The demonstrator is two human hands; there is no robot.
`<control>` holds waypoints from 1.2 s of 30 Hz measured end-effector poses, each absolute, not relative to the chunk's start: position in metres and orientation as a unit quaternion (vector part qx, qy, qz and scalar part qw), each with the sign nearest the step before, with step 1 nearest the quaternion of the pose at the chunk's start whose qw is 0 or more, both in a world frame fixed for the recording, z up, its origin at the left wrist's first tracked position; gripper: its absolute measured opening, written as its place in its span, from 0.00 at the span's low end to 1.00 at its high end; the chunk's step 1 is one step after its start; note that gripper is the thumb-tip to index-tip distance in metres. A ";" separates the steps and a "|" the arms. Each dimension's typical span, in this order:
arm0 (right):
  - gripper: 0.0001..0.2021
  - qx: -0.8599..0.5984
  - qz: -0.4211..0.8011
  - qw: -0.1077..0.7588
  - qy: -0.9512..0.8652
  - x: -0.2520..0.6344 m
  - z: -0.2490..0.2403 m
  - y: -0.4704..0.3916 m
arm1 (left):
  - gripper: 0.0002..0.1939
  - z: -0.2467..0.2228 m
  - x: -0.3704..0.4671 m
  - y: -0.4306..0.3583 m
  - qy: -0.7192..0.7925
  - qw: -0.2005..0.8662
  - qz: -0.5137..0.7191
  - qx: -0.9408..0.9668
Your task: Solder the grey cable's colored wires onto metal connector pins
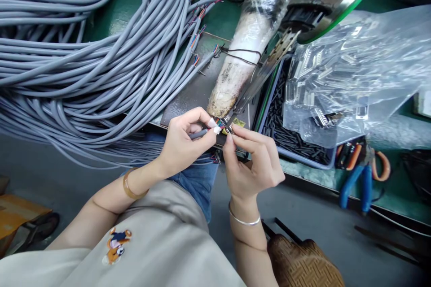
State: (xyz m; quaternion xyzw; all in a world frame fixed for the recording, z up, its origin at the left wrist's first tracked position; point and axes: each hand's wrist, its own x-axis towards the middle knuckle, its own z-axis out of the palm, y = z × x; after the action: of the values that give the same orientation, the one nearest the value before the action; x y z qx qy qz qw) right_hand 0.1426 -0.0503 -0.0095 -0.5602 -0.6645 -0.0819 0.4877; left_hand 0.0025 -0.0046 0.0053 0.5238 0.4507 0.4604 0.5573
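My left hand (188, 136) is closed around the end of a grey cable (198, 134), with white wraps on the thumb and index fingertips. Thin coloured wires (221, 122) fan out of the cable end. My right hand (254, 157) pinches the tip of one thin wire between thumb and index finger; the fingertips partly hide it. Right above both hands, the tip of a soldering iron (249, 92) points down at the wires. A yellow sponge piece (239, 123) lies beside the tip, and a small metal connector behind the fingers is mostly hidden.
Many grey cables (111, 63) with stripped ends cover the left side. A wrapped white tube (242, 49) slants down to the work spot. On the right are a tray (316, 161) of black sleeves, a plastic bag (363, 63) of metal connectors, and blue-handled pliers (358, 184).
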 end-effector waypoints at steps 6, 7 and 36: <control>0.09 -0.540 -0.096 0.469 -0.692 0.144 -0.012 -0.055 | 0.05 0.004 0.001 -0.005 0.451 0.542 0.458 0.542; 0.08 -0.537 -0.096 0.467 -0.697 0.145 -0.013 -0.055 | 0.04 0.002 0.001 -0.005 0.452 0.545 0.450 0.545; 0.06 -0.628 0.066 0.514 -0.581 0.130 -0.016 -0.118 | 0.22 -0.002 -0.070 -0.074 0.343 0.851 0.228 0.324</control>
State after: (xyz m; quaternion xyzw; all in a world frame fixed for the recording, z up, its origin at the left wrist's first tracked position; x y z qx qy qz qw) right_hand 0.1305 -0.1175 -0.0162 -0.6277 -0.5812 0.0664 0.5137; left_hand -0.0696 -0.0739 -0.0015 0.3243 0.3434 0.2279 0.8515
